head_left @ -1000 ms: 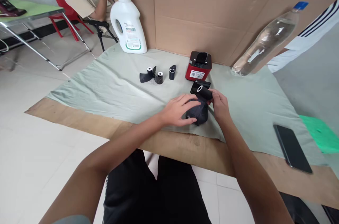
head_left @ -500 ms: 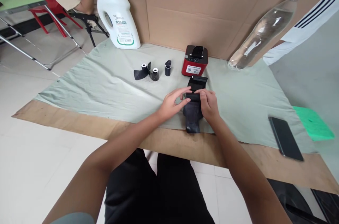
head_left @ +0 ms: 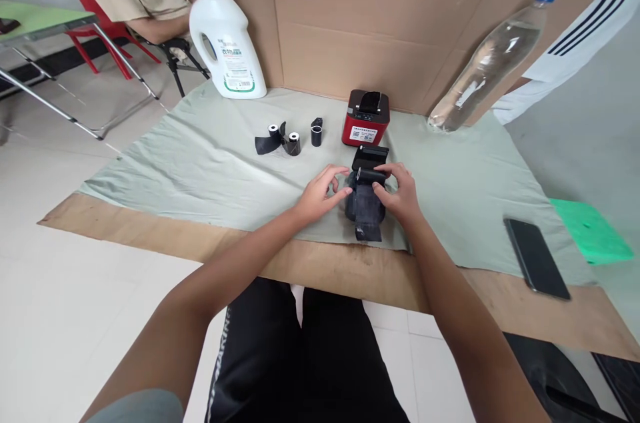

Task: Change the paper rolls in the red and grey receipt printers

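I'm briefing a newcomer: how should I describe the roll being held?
On the cloth, find the red box. In front of it, the right hand holds a black roll. Unlike the upright rolls farther left, it lies sideways.

Near the front edge of the desk [head_left: 320, 259], right fingers [head_left: 397, 171] pinch a black roll [head_left: 371, 175] over a black device [head_left: 371, 159], left fingers [head_left: 331, 175] parted beside it; a red box [head_left: 366, 126] stands farther back.

Bright, diffuse light; stretched edges
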Available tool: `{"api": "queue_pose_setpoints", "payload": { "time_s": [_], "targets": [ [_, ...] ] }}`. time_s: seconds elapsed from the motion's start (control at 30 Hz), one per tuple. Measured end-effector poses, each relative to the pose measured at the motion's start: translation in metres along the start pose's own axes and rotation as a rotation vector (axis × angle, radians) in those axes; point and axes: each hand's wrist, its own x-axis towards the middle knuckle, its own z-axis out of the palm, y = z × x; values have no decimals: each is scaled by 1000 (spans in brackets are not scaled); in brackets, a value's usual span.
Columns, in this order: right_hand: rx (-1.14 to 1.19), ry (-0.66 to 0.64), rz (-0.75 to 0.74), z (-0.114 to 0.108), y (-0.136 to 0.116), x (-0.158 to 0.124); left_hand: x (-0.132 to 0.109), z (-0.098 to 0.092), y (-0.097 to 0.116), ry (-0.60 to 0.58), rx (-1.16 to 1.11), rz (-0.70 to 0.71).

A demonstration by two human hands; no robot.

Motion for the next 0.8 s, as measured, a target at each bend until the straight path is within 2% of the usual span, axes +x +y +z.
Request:
{"api": "queue_pose_setpoints", "payload": {
  "time_s": [0.27,0.43,0.6,0.7,0.8],
  "targets": [
    [-47,-73,91,6,13,2,-6,-7,15,-249,-2,263],
    [22,-96,71,8,15,6,-7,-3,18,-313,12,255],
    [10,-45,222,10,14,4,-6,5,15,-288,3,278],
    [23,-69,315,9,15,2,-7,10,15,-247,40,291],
    [32,-87,339,9,15,3,-8,12,17,-244,88,302]
  ]
}}
